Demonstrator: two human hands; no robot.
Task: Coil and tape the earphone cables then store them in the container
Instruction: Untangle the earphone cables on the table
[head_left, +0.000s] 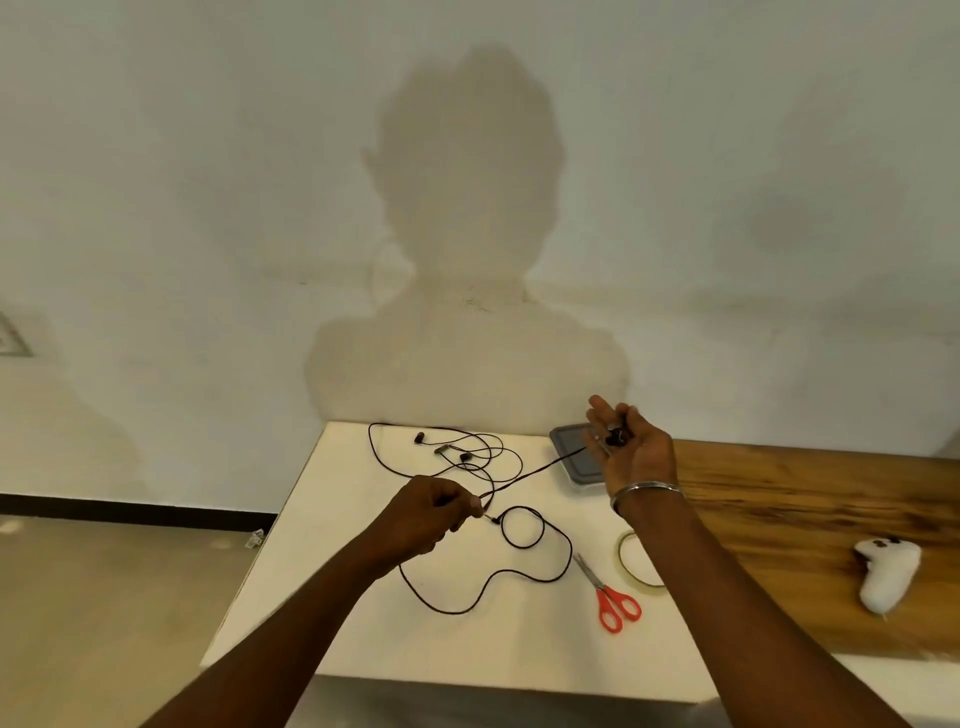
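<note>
My right hand (626, 449) is raised palm-up over the table's back right and holds the earbud end of a black earphone cable (540, 470). That cable runs taut down-left to my left hand (428, 514), which pinches it near the plug. The rest of it loops loosely on the white table (322, 597) in front of my left hand. A second black earphone set (467, 452) lies tangled at the back of the table. A grey-lidded container (571, 452) stands behind my right hand, partly hidden by it. A ring of clear tape (631, 569) lies by my right forearm.
Red-handled scissors (610, 597) lie right of the cable loop. A wooden tabletop (805, 519) adjoins on the right with a white game controller (885, 571) on it. A pale wall stands right behind the table. Floor lies to the left.
</note>
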